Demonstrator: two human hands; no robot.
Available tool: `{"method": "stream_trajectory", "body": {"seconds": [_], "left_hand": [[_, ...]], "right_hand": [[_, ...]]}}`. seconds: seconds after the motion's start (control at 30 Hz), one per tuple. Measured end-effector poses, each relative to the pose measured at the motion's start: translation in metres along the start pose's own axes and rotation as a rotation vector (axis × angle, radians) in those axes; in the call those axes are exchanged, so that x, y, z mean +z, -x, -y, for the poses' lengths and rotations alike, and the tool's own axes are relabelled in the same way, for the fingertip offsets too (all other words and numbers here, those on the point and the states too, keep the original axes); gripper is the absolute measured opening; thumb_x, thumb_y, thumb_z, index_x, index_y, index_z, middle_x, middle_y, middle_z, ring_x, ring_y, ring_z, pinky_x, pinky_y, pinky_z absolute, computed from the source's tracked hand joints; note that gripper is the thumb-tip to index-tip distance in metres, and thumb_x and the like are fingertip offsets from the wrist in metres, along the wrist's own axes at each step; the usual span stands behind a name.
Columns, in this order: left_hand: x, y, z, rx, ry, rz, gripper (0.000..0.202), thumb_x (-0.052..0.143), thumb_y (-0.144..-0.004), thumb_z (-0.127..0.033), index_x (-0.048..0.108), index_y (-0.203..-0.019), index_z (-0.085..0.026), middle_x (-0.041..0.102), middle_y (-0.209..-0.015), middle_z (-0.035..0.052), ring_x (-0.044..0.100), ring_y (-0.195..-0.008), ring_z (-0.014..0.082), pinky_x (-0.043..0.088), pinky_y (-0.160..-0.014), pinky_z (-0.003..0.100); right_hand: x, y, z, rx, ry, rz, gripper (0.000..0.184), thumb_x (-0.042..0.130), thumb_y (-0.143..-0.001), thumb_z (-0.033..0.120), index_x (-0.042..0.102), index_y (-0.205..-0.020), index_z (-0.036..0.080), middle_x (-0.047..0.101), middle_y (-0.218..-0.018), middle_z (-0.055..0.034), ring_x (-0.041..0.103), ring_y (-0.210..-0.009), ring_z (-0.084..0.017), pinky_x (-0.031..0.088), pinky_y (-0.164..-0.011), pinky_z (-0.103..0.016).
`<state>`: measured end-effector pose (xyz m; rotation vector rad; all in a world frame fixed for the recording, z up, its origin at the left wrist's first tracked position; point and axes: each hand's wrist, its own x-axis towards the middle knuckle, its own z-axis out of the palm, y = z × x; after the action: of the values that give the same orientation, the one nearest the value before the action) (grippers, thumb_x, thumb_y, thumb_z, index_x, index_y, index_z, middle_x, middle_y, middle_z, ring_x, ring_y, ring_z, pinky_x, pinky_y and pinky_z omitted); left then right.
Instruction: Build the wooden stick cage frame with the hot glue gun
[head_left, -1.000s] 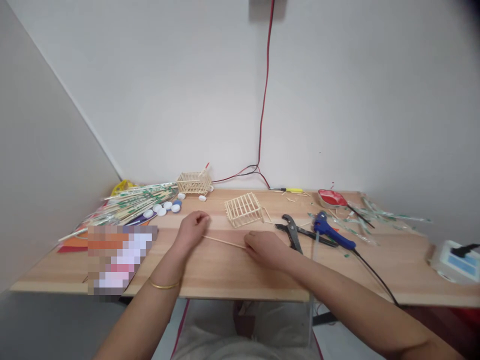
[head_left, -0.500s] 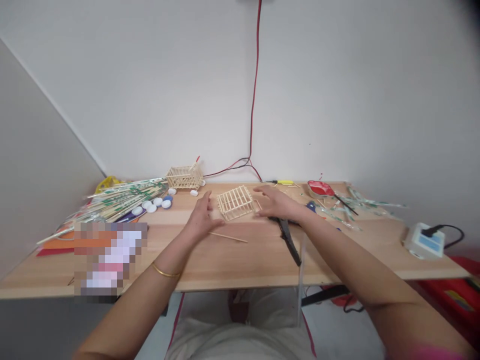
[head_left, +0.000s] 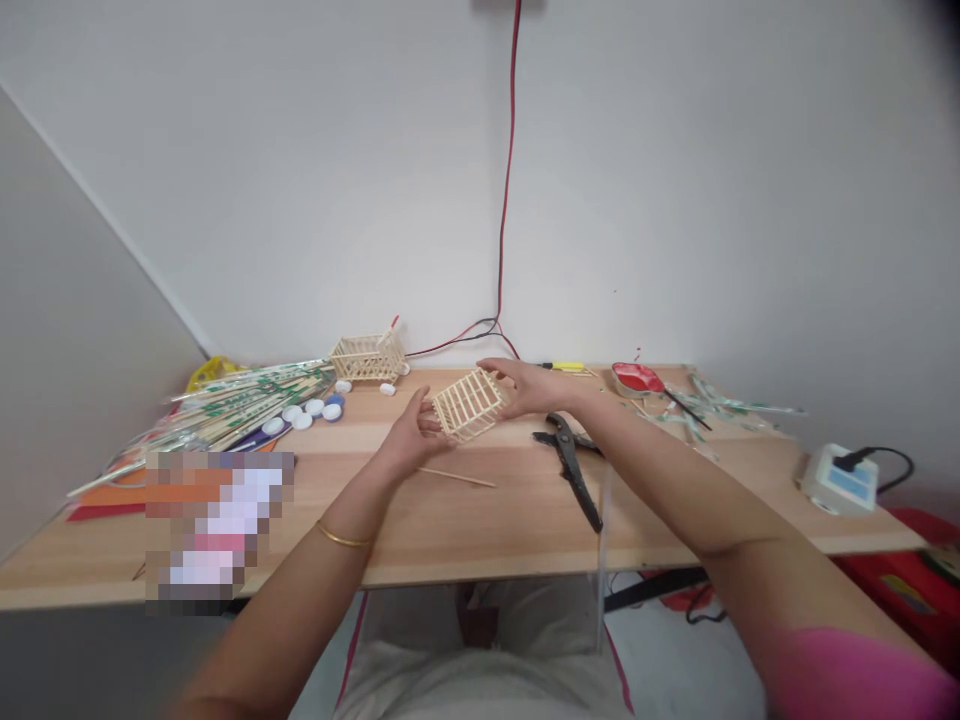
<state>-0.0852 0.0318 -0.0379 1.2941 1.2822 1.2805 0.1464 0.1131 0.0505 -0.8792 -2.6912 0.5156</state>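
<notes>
A small box-shaped frame of thin wooden sticks [head_left: 468, 402] is held between my two hands over the middle of the table. My left hand [head_left: 414, 437] grips its left end, thumb and fingers on the sticks. At its right end my right hand [head_left: 517, 387] has its fingers closed on the edge. Just below lies a single loose wooden stick [head_left: 459, 477]. Black-handled pliers [head_left: 574, 470] rest on the tabletop to the right, under my right forearm.
A finished-looking stick cart [head_left: 367, 358] stands by the wall, with white bottle caps [head_left: 302, 420] nearby. Wrapped sticks [head_left: 255, 400] pile up at the left. A red paint dish [head_left: 637, 378], a brush [head_left: 688, 408] and a white power box [head_left: 840, 478] are on the right.
Both hands have closed in on the stick frame and taken hold of its two ends. My right hand moved left, and the frame is tilted slightly more.
</notes>
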Motion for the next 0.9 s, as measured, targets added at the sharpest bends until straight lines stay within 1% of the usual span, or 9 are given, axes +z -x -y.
{"method": "stream_trajectory", "body": {"seconds": [0.1, 0.17, 0.3, 0.43, 0.63, 0.73, 0.8, 0.83, 0.9], "left_hand": [[-0.007, 0.002, -0.005, -0.138, 0.270, 0.013, 0.085, 0.078, -0.062, -0.032, 0.033, -0.133, -0.025, 0.049, -0.126, 0.0146, 0.063, -0.083, 0.0164, 0.051, -0.079, 0.036], [-0.010, 0.002, -0.010, -0.266, 0.428, 0.037, 0.069, 0.069, -0.071, -0.045, 0.036, -0.128, -0.023, 0.053, -0.121, 0.0157, 0.066, -0.085, 0.0200, 0.052, -0.080, 0.040], [-0.010, 0.000, -0.018, -0.452, 0.645, 0.217, 0.071, 0.048, -0.075, -0.069, 0.042, -0.122, -0.017, 0.058, -0.116, 0.0210, 0.066, -0.093, 0.0285, 0.052, -0.080, 0.042], [-0.008, 0.001, -0.022, -0.478, 0.727, 0.346, 0.077, 0.038, -0.075, -0.073, 0.043, -0.127, -0.017, 0.061, -0.115, 0.0190, 0.064, -0.099, 0.0288, 0.052, -0.080, 0.040], [-0.015, 0.005, -0.022, -0.348, 0.798, 0.329, 0.061, 0.046, -0.082, -0.060, 0.046, -0.128, -0.019, 0.061, -0.117, 0.0128, 0.062, -0.104, 0.0246, 0.048, -0.092, 0.038], [-0.018, 0.005, -0.023, -0.256, 0.815, 0.256, 0.053, 0.047, -0.085, -0.054, 0.050, -0.125, -0.019, 0.059, -0.123, 0.0106, 0.059, -0.109, 0.0226, 0.046, -0.097, 0.037], [-0.018, 0.004, -0.023, -0.191, 0.829, 0.194, 0.047, 0.050, -0.085, -0.048, 0.052, -0.122, -0.018, 0.057, -0.126, 0.0098, 0.056, -0.113, 0.0224, 0.044, -0.100, 0.037], [-0.018, 0.004, -0.022, -0.161, 0.829, 0.159, 0.044, 0.052, -0.085, -0.044, 0.053, -0.120, -0.017, 0.056, -0.127, 0.0097, 0.055, -0.114, 0.0223, 0.044, -0.101, 0.037], [-0.014, 0.004, -0.022, -0.094, 0.804, 0.095, 0.041, 0.057, -0.083, -0.038, 0.054, -0.117, -0.016, 0.056, -0.128, 0.0102, 0.053, -0.117, 0.0223, 0.043, -0.102, 0.037]], "right_hand": [[-0.009, 0.000, 0.017, -0.140, 0.169, -0.052, 0.079, 0.070, -0.065, 0.026, 0.037, -0.137, 0.015, 0.048, -0.134, -0.0132, 0.042, -0.120, -0.028, 0.032, -0.102, -0.044], [-0.013, 0.001, 0.029, -0.246, 0.265, -0.078, 0.069, 0.065, -0.073, 0.024, 0.039, -0.136, 0.015, 0.049, -0.132, -0.0128, 0.041, -0.118, -0.029, 0.033, -0.100, -0.046], [-0.016, 0.008, 0.051, -0.390, 0.450, -0.086, 0.050, 0.042, -0.088, 0.013, 0.038, -0.138, 0.018, 0.046, -0.137, -0.0083, 0.036, -0.119, -0.028, 0.032, -0.098, -0.048], [-0.016, 0.015, 0.062, -0.476, 0.544, -0.045, 0.048, 0.031, -0.094, 0.013, 0.034, -0.140, 0.027, 0.042, -0.142, -0.0021, 0.033, -0.124, -0.025, 0.029, -0.101, -0.048], [-0.011, 0.028, 0.057, -0.474, 0.473, -0.092, 0.047, 0.033, -0.095, 0.015, 0.037, -0.138, 0.034, 0.039, -0.145, 0.0003, 0.032, -0.126, -0.024, 0.029, -0.103, -0.048], [0.002, 0.039, 0.052, -0.359, 0.286, -0.275, 0.043, 0.046, -0.091, 0.024, 0.042, -0.134, 0.029, 0.043, -0.140, -0.0062, 0.036, -0.124, -0.024, 0.031, -0.102, -0.047], [0.013, 0.042, 0.048, -0.124, 0.043, -0.416, 0.062, 0.060, -0.081, 0.035, 0.036, -0.137, 0.022, 0.048, -0.131, -0.0130, 0.046, -0.114, -0.025, 0.040, -0.096, -0.046], [0.019, 0.042, 0.046, 0.027, -0.103, -0.433, 0.073, 0.065, -0.076, 0.039, 0.033, -0.138, 0.020, 0.050, -0.128, -0.0144, 0.050, -0.109, -0.025, 0.044, -0.092, -0.045], [0.028, 0.037, 0.042, 0.287, -0.400, -0.361, 0.085, 0.068, -0.071, 0.045, 0.028, -0.140, 0.019, 0.049, -0.129, -0.0163, 0.053, -0.108, -0.025, 0.048, -0.087, -0.042]]}}
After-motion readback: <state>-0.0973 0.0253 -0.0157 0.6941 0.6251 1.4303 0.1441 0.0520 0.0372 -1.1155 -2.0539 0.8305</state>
